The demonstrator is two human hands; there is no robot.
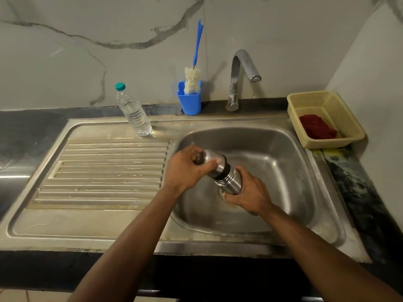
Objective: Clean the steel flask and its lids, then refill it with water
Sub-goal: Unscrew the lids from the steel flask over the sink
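A steel flask (pixel 230 181) is held tilted over the sink basin (pixel 272 153), its top leaning to the left. My right hand (pixel 248 194) grips the flask's lower body. My left hand (pixel 187 168) is closed around the steel outer lid (pixel 212 159) at the flask's top. A black band shows between the lid and the flask body. A clear plastic water bottle (pixel 134 112) with a teal cap stands at the back of the drainboard. A bottle brush (pixel 193 80) with a blue handle stands in a blue holder (pixel 189 101) by the wall.
The tap (pixel 238 77) rises behind the basin, and no water runs from it. A beige basket (pixel 327 120) holding a red cloth (pixel 316 126) sits on the counter at the right. The ribbed drainboard (pixel 104 171) lies to the left of the basin.
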